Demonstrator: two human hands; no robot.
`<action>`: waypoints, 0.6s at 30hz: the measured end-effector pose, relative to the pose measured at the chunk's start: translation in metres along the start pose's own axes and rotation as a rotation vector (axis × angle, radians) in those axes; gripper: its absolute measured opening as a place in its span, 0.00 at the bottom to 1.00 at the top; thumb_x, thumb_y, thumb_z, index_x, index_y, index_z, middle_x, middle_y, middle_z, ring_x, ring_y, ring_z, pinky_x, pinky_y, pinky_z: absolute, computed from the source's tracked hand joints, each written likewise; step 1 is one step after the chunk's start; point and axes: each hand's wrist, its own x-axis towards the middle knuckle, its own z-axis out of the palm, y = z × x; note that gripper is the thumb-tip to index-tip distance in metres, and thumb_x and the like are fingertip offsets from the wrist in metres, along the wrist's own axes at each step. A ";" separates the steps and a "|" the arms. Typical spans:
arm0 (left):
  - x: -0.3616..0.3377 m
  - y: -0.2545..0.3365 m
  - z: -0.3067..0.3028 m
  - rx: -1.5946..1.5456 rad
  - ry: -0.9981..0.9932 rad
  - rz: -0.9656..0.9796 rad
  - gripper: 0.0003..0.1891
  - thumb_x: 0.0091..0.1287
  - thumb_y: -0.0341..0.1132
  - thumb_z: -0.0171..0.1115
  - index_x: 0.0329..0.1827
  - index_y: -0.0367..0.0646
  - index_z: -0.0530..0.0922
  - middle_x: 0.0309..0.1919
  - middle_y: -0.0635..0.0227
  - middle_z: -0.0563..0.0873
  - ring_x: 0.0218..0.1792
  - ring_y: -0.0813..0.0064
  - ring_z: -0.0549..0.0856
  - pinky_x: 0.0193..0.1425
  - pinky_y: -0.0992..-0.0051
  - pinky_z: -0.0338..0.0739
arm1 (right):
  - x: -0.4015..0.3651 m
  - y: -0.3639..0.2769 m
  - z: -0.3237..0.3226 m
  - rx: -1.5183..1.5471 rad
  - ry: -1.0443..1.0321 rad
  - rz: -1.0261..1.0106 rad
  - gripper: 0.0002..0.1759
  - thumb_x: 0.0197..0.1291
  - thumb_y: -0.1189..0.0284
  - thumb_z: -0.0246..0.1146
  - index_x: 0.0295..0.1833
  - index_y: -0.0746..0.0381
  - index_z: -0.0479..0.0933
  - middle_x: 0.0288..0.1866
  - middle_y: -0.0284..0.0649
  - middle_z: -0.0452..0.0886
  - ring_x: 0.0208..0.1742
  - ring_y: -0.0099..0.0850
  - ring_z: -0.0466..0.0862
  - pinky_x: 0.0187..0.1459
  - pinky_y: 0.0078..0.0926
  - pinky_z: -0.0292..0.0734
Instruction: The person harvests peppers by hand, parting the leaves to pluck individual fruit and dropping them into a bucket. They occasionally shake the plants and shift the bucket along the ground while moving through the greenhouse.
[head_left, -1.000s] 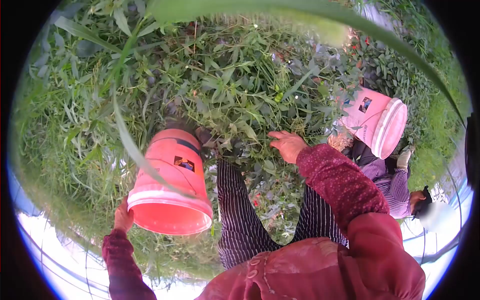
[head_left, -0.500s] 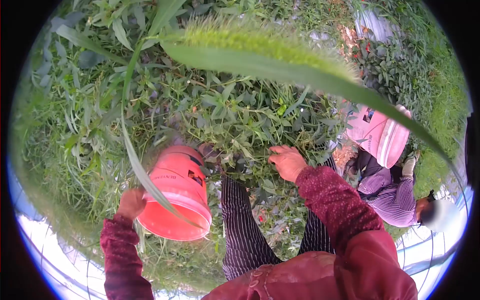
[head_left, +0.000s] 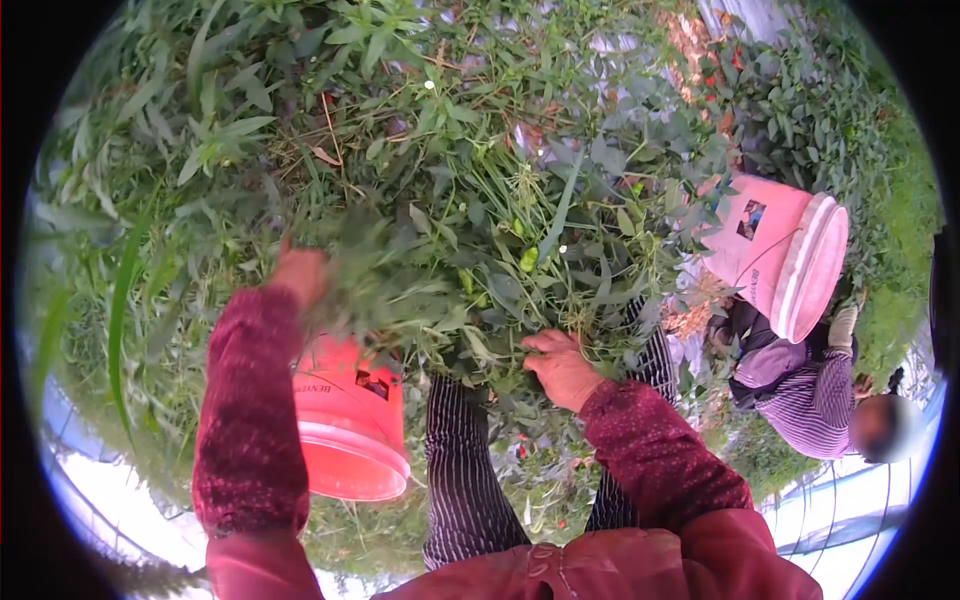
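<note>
My left hand point(head_left: 302, 276) reaches into the foliage just beyond a red bucket point(head_left: 350, 420). Leaves beside it are smeared by motion, and its fingers are too blurred to make out. The bucket is tilted, with its mouth towards me, left of my legs. My right hand point(head_left: 562, 370) is low among the leafy plants point(head_left: 500, 305) in front of my legs. Its fingers are curled in against the stems; whatever lies between them is hidden. Green peppers point(head_left: 528, 260) hang on the plants between and beyond my hands.
To the right, a co-worker in a striped top point(head_left: 805, 405) bends beside a pink bucket point(head_left: 765, 250). Pale ground sheeting point(head_left: 740, 20) shows at the top right. Dense weeds point(head_left: 130, 260) grow on the left. Small red spots show among the leaves.
My left hand has let go of the red bucket's rim and moved forward into the foliage. The large grass blade has left the foreground. My right hand remains low among the plants.
</note>
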 end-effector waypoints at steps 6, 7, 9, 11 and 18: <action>-0.077 -0.094 0.080 0.262 0.138 -0.074 0.13 0.54 0.40 0.57 0.38 0.48 0.84 0.43 0.61 0.84 0.59 0.63 0.73 0.72 0.56 0.56 | 0.002 0.013 -0.001 0.001 0.039 0.053 0.09 0.44 0.79 0.59 0.32 0.57 0.80 0.56 0.33 0.78 0.61 0.35 0.72 0.61 0.51 0.61; -0.071 -0.101 0.079 0.391 0.095 -0.169 0.12 0.55 0.38 0.56 0.38 0.47 0.84 0.44 0.62 0.84 0.60 0.63 0.71 0.71 0.57 0.58 | 0.002 0.017 0.000 -0.005 0.054 0.079 0.09 0.43 0.80 0.58 0.32 0.57 0.80 0.56 0.33 0.78 0.61 0.36 0.73 0.61 0.49 0.62; -0.049 -0.119 0.059 0.372 0.065 -0.230 0.13 0.59 0.38 0.53 0.41 0.47 0.84 0.51 0.59 0.80 0.62 0.60 0.69 0.71 0.58 0.58 | 0.004 0.027 0.009 -0.049 0.168 0.016 0.08 0.41 0.78 0.60 0.28 0.55 0.79 0.50 0.33 0.80 0.55 0.36 0.76 0.50 0.43 0.68; -0.044 -0.129 0.059 0.356 0.010 -0.286 0.14 0.63 0.38 0.50 0.44 0.47 0.83 0.58 0.55 0.75 0.64 0.57 0.68 0.71 0.60 0.58 | 0.002 0.026 0.011 -0.110 0.179 0.060 0.07 0.40 0.79 0.60 0.27 0.55 0.78 0.50 0.32 0.80 0.56 0.37 0.76 0.51 0.43 0.68; -0.026 -0.080 0.096 0.387 0.408 -0.040 0.17 0.62 0.36 0.50 0.51 0.45 0.79 0.60 0.64 0.75 0.63 0.63 0.69 0.67 0.56 0.59 | 0.015 0.012 0.003 -0.138 0.066 0.110 0.06 0.39 0.78 0.61 0.27 0.57 0.77 0.50 0.35 0.79 0.54 0.37 0.76 0.50 0.40 0.70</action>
